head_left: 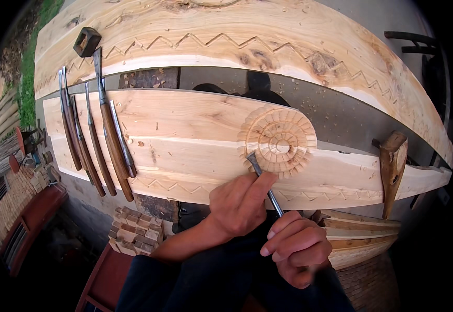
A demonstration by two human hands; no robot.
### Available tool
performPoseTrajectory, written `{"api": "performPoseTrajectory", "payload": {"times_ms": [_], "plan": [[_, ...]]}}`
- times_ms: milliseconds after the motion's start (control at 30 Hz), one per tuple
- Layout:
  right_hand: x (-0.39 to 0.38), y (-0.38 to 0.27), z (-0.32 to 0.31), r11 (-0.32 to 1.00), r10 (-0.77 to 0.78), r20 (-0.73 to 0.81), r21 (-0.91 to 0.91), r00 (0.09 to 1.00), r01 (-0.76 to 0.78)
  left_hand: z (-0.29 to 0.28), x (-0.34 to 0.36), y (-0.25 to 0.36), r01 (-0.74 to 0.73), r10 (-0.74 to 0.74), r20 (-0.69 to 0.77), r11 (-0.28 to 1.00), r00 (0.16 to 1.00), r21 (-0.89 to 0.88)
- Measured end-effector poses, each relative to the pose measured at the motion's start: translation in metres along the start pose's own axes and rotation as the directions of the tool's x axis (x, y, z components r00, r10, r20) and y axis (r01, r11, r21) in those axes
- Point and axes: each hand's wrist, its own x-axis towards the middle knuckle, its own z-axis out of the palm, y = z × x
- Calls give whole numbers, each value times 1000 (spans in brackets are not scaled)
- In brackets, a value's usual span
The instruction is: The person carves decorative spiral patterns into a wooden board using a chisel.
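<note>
The left hand [239, 205] has its fingers closed round the metal shaft of a chisel [273, 200], just behind the blade; the right hand [299, 247] has its fingers curled shut about the rear end, hiding most of the handle. The blade sits at the lower left part of a round carving [277, 141] of ringed wedges, cut into a pale plank [195, 122]. Whether the edge bites or merely rests there cannot be told.

The likeliest trouble is a slip: too much push from the rear hand, or a loose front grip, could send the blade skidding up and left, scoring the smooth wood past the rim. Pressing too steeply might chip a thin wedge along the grain. The front fingers are bare and near the edge, so a sudden jump could nick them.

Several long-handled carving tools [113, 140] lie across the plank's left end, their tips past its far edge, and a wooden mallet [393, 166] overhangs the narrow right end; a hard jolt might shake either off.
</note>
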Motion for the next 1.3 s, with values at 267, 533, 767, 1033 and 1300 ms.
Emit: {"api": "performPoseTrajectory", "payload": {"times_ms": [267, 533, 767, 1033, 1300], "plan": [[-5, 1, -2, 990, -107, 104, -79, 989, 115, 1, -5, -5, -57, 57, -50, 998, 997, -7], [2, -7, 3, 998, 3, 14, -64, 1000, -2, -4, 5, 2, -17, 17, -35, 1000, 999, -8], [6, -11, -1, 992, 94, 21, -90, 995, -91, -6, -3, -1, -37, 36, 42, 999, 998, 37], [-2, 7, -4, 990, -132, 19, 52, 991, 131, -2, 3, 1, -24, 23, -27, 1000, 999, -18], [-4, 4, 2, 995, -97, -51, 35, 994, 98, -1, 1, 0, -31, 30, -33, 999, 999, -15]]}}
